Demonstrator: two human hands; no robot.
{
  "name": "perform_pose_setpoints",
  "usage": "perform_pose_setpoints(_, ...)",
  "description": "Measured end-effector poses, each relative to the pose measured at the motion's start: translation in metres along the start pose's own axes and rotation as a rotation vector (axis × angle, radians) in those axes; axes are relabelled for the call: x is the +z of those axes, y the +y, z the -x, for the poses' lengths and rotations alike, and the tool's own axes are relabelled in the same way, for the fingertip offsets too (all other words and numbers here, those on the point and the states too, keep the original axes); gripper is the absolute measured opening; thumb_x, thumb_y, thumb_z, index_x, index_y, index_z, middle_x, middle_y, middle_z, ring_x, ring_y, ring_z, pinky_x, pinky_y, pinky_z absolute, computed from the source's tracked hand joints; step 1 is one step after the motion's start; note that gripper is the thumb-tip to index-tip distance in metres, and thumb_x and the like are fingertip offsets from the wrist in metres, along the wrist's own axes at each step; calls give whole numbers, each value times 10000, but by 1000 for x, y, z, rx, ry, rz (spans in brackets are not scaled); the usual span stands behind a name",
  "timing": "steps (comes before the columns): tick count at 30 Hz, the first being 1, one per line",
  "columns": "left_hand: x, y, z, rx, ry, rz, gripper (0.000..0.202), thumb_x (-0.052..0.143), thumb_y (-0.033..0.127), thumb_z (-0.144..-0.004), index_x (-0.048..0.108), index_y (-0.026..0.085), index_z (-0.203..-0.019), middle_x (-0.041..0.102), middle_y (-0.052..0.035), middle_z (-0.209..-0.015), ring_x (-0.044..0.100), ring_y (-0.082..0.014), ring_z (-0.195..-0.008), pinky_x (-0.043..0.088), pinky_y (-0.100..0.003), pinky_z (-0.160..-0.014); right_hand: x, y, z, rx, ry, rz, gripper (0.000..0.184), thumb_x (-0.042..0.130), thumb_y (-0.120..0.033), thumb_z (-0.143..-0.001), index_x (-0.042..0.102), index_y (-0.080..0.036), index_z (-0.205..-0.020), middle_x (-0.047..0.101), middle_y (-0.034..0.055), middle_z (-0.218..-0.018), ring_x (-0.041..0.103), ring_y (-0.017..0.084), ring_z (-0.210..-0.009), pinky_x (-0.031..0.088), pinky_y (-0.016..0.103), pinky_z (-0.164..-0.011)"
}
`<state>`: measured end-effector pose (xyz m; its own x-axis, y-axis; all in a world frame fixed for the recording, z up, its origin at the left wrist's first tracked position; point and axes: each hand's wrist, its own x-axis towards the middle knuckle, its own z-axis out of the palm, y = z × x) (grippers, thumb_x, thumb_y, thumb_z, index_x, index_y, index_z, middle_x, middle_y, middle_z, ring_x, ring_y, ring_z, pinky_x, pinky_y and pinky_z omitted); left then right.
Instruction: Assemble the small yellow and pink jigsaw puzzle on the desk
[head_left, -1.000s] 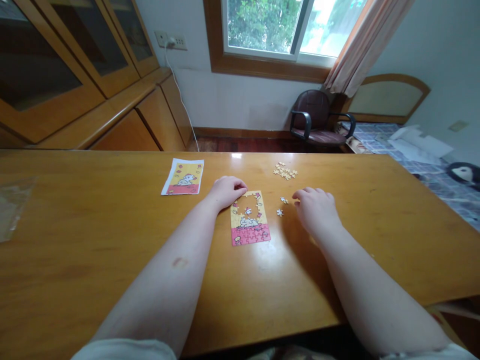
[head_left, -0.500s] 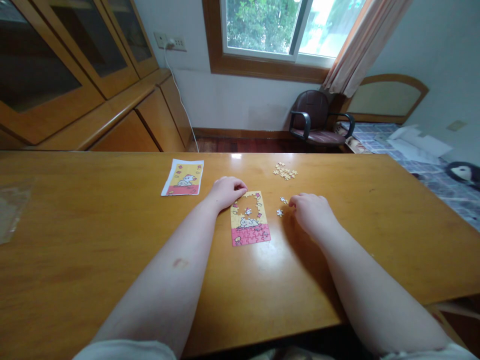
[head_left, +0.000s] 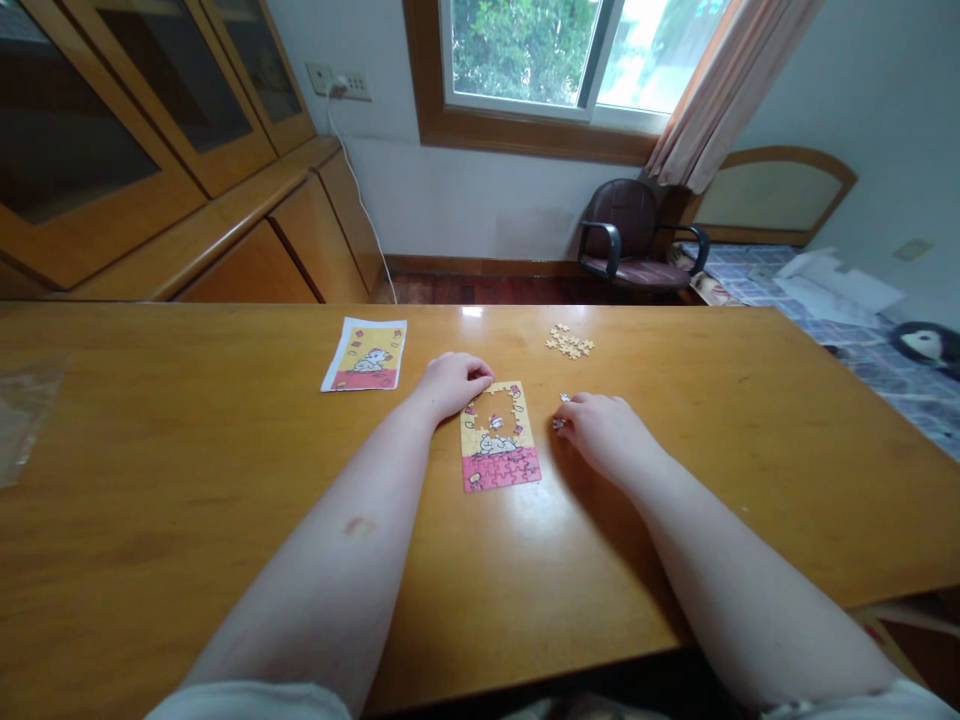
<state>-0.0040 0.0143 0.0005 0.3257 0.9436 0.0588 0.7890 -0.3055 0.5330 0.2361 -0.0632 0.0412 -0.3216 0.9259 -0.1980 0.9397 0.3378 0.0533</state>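
The left hand (head_left: 454,383) lay loosely curled, gripping nothing, its fingertips on the far left corner of the puzzle (head_left: 499,437), mid-bench (head_left: 187,450). The right hand (head_left: 604,432) had its fingertips drawn together over the loose pieces (head_left: 559,423) just right of the puzzle; whether one was pinched I could not tell. Doing this well likely meant a light two-finger pinch while the left pinned the sheet flat. The puzzle's long axis ran away from the person, pink band nearest, gaps toward the far end.
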Motion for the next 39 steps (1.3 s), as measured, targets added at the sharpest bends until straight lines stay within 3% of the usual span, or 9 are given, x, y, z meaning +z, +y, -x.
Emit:
perform_pose_setpoints(6, -1, 1, 0, -7, -5, -1, 192, 598, 340, -824, 763, 249, -863, 747, -31, -935, 625, -224, -912, 478, -337, -807, 0, -2, 3, -28, 16, -3, 136, 551, -229, -895, 674, -176, -914, 690, 113, -991, 656, 237, -861, 404, 312, -690)
perform_pose_setpoints(12, 0, 0, 0, 0, -12, -1, 207, 594, 348, -826, 763, 235, -865, 745, -41, -952, 627, -225, -915, 473, -337, -797, 2, 0, 0, -55, 60, -94, 118, 555, -172, -872, 670, -193, -890, 707, 69, -882, 651, 210, -784, 402, 286, -673)
perform_pose_setpoints(18, 3, -4, -2, 18, -5, -18, 214, 591, 350, -828, 763, 231, -872, 749, -35, -940, 630, -212, -895, 469, -320, -786, 3, -2, -6, -125, 206, -430, 160, 583, -157, -881, 729, -216, -909, 733, 43, -929, 653, 178, -839, 446, 263, -768)
perform_pose_setpoints(25, 2, -4, -2, 20, 2, -15, 211, 595, 347, -828, 764, 229, -870, 747, -37, -934, 630, -210, -887, 471, -314, -775, 16, -16, -12, -190, 76, -767, 100, 668, -189, -847, 750, -239, -877, 751, 18, -915, 672, 167, -861, 490, 273, -790)
perform_pose_setpoints(32, 3, -5, -2, 27, 4, -3, 206, 597, 341, -827, 765, 229, -867, 746, -38, -933, 628, -208, -883, 472, -312, -772, 28, -17, -19, -327, 207, -746, 124, 663, -147, -850, 740, -213, -921, 734, 35, -915, 654, 156, -858, 480, 279, -810)
perform_pose_setpoints(39, 2, -4, -2, 19, 3, -10, 207, 590, 336, -828, 765, 231, -866, 747, -30, -924, 628, -206, -882, 471, -304, -756, 33, -16, -25, -343, 307, -689, 114, 670, -158, -850, 734, -214, -927, 729, 36, -895, 649, 158, -842, 466, 290, -821)
